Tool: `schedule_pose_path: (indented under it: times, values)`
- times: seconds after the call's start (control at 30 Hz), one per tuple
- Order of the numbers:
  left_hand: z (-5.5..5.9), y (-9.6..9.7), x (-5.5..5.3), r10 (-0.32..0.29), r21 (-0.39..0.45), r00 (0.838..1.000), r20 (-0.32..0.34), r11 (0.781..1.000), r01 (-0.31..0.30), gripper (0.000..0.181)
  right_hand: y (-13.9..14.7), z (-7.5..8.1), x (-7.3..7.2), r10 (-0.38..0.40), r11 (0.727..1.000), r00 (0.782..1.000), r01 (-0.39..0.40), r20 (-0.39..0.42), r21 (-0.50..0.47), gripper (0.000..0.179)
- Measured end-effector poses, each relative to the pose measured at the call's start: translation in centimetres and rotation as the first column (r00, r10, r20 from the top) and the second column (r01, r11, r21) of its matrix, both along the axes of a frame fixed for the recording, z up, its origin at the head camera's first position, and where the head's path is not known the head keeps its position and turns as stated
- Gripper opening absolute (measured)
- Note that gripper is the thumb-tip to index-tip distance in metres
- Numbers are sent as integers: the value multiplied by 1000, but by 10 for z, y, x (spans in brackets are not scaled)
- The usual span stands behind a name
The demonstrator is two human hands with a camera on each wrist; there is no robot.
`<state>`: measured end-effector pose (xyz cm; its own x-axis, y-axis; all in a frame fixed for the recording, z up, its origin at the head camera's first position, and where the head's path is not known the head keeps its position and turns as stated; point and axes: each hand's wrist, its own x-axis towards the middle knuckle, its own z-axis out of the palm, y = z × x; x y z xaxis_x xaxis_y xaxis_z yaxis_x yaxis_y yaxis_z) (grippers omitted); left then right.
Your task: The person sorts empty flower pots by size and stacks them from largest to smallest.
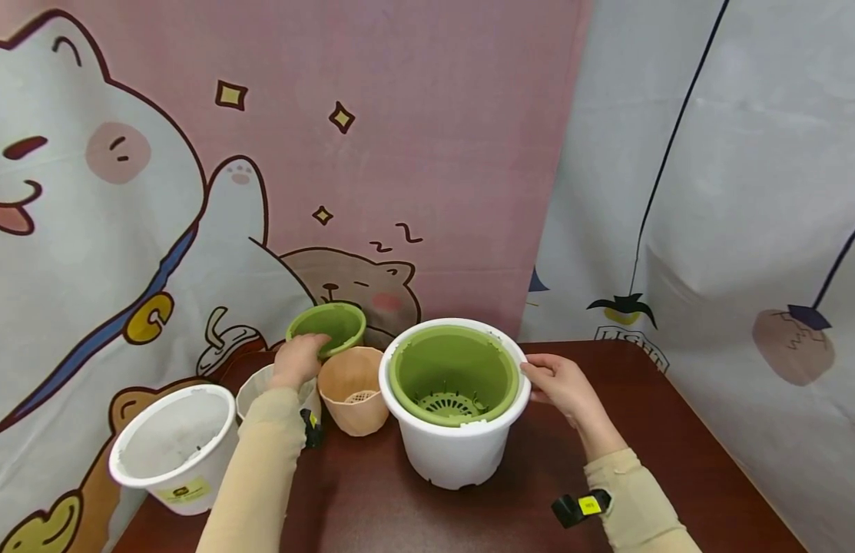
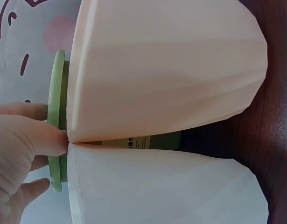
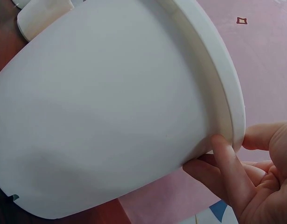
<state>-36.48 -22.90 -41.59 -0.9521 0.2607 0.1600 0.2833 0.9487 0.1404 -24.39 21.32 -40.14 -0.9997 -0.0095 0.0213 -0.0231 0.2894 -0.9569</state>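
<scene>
At the back left, my left hand point(image 1: 300, 359) pinches the near rim of a small green flower pot point(image 1: 344, 326). The left wrist view shows that pot's green rim point(image 2: 55, 93) between thumb and fingers, behind a peach pot point(image 2: 171, 60) and a cream pot point(image 2: 157, 186). My right hand point(image 1: 564, 386) grips the right rim of a large white flower pot point(image 1: 455, 453), thumb on one side and fingers under the lip, as the right wrist view shows. Nested inside the white pot is another green pot point(image 1: 446, 361) with a slotted bottom.
Another white pot point(image 1: 178, 461) with a yellow-green label stands at the left, partly behind my left sleeve point(image 1: 257, 476). The dark red table point(image 1: 538, 499) meets a printed cloth backdrop point(image 1: 455, 153) behind the pots. My left forearm partly covers the cream pot point(image 1: 257, 388).
</scene>
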Motion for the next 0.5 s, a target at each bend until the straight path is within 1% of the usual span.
schedule_pose_path:
  times: [0.17,0.5]
  values:
    - [-2,1,-1,18,-14,1000,12,1000,-17,45,-1,0,-1,2,1000,1000,-2,0,-17,47]
    - [-7,2,-3,19,-46,1000,-12,999,-20,33,0,-1,-2,-3,1000,1000,3,0,-22,45]
